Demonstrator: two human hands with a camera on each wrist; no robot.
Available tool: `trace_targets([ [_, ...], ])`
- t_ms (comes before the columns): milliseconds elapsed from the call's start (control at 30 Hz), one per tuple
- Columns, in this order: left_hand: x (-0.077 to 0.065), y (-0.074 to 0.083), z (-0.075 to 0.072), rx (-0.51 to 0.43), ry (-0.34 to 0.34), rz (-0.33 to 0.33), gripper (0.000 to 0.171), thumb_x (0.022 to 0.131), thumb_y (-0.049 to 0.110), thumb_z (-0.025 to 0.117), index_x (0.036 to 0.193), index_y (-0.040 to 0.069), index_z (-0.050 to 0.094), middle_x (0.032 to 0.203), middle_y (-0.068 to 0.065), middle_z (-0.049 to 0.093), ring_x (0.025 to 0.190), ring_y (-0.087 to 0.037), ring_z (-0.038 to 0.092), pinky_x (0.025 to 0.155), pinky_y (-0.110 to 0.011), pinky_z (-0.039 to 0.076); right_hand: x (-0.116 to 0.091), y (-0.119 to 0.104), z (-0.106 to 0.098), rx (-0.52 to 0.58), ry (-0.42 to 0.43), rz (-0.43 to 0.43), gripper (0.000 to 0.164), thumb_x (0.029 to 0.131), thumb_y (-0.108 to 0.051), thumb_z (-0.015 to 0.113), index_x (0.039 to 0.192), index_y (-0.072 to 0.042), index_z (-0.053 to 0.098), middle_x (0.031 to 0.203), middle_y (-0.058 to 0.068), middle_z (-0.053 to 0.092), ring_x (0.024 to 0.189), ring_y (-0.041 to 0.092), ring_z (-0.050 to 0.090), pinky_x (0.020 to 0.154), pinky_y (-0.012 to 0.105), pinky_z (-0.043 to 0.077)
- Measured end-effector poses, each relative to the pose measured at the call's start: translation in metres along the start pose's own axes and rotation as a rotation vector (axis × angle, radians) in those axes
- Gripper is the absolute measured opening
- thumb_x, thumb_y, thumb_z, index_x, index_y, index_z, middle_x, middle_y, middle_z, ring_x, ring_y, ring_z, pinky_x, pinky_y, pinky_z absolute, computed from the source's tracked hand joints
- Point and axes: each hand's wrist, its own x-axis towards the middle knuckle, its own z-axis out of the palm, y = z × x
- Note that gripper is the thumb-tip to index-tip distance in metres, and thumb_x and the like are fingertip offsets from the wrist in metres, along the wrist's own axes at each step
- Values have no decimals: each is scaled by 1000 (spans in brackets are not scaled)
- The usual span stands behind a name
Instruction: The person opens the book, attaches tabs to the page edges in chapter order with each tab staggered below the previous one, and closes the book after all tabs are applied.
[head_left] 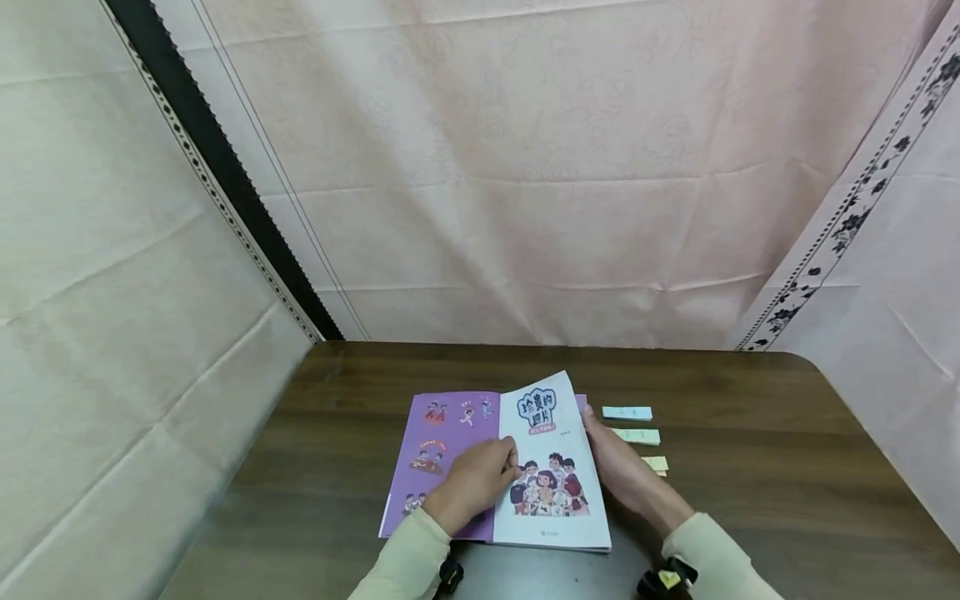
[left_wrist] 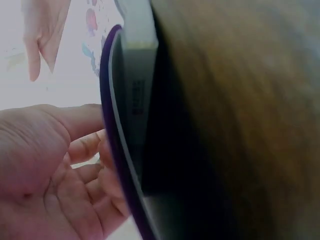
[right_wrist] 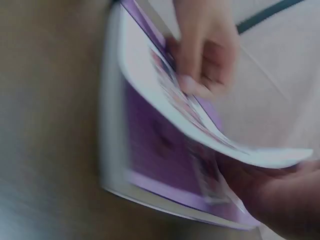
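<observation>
A picture book [head_left: 431, 512] lies open on the table, with a purple left side carrying small cartoon stickers or prints. On its right is a white title page [head_left: 513, 533] with cartoon figures, raised off a purple page [right_wrist: 145, 135] below. My left hand [head_left: 480, 475] rests over the fold, fingers curled; no object shows in its grip. In the left wrist view its thumb touches the bent purple cover [left_wrist: 111, 110]. My right hand [head_left: 626, 471] holds the raised white page at its right edge. Its fingertips are mostly hidden beneath the page.
Right of the book, partly behind my right hand, lie a blue paper strip [head_left: 627, 413], a green strip [head_left: 639, 436] and a yellow strip [head_left: 657, 465]. The wooden table [head_left: 742, 433] ends at a pale curtain [head_left: 525, 208], with more cloth at both sides.
</observation>
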Motion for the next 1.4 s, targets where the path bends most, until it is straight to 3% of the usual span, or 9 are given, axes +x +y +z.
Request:
trace_targets([
  [133, -1, 6, 2, 90, 75, 92, 9, 97, 11, 77, 96, 15, 68, 91, 4, 58, 80, -10, 55, 68, -28, 50, -14, 8, 15, -67, 83, -26, 75, 113, -57, 23, 165, -4, 29, 139, 21, 61, 120, 29, 62, 106, 44, 47],
  [233, -4, 10, 5, 120, 131, 157, 10, 96, 7, 76, 105, 10, 75, 105, -1, 67, 94, -16, 64, 79, -33, 57, -24, 13, 25, -201, 151, -54, 76, 114, -54, 27, 165, 3, 22, 157, 28, 46, 141, 43, 49, 120, 58, 34],
  [367, -9, 14, 9, 34, 137, 189, 16, 99, 10, 73, 114, 6, 77, 117, -7, 74, 109, -23, 70, 97, -39, 57, -33, 21, 35, -306, 156, -97, 71, 116, -45, 28, 165, 5, 16, 172, 27, 15, 158, 46, 13, 125, 62, 11],
  [467, -10, 15, 11, -88, 123, 179, 21, 104, 13, 66, 120, 4, 76, 122, -8, 76, 115, -23, 71, 103, -40, 55, -38, 26, 41, -338, 124, -130, 66, 117, -40, 26, 165, 5, 17, 173, 25, 13, 159, 44, 11, 125, 61, 9],
  [700, -12, 10, 9, -382, 89, 94, 40, 114, 26, 45, 122, 2, 76, 95, -16, 75, 87, -18, 70, 83, -38, 59, -45, 29, 45, -339, 7, -149, 59, 117, -40, 19, 168, -10, 21, 174, 21, 16, 160, 42, 10, 125, 64, 7],
  [867, -10, 9, 7, -440, 95, 27, 62, 114, 51, 35, 115, 6, 78, 97, -13, 75, 88, -19, 68, 79, -42, 57, -42, 26, 42, -345, -149, -174, 54, 117, -38, 10, 170, -27, 15, 177, 10, 5, 161, 41, 1, 123, 71, -1],
  [1000, -6, 9, 9, -470, 103, 26, 59, 109, 58, 46, 121, 9, 78, 102, -7, 78, 91, -17, 71, 81, -36, 57, -41, 26, 39, -419, -161, -159, 56, 117, -44, 14, 170, -26, 13, 176, 11, 7, 160, 45, 1, 121, 74, -1],
  [1133, -3, 5, 9, -542, 126, 22, 47, 107, 48, 56, 110, 8, 79, 99, -6, 78, 88, -15, 70, 79, -29, 56, -40, 26, 37, -466, -149, -174, 57, 117, -43, 18, 170, -23, 13, 175, 16, 10, 158, 48, 7, 121, 74, 5],
  [1400, -1, -10, -13, -722, 194, -63, 24, 105, 18, 60, 92, 2, 72, 67, -4, 62, 58, -11, 53, 50, -21, 40, -37, 23, 41, -566, -155, -202, 61, 117, -43, 27, 171, -25, 8, 175, 16, 10, 158, 46, 16, 123, 68, 16],
])
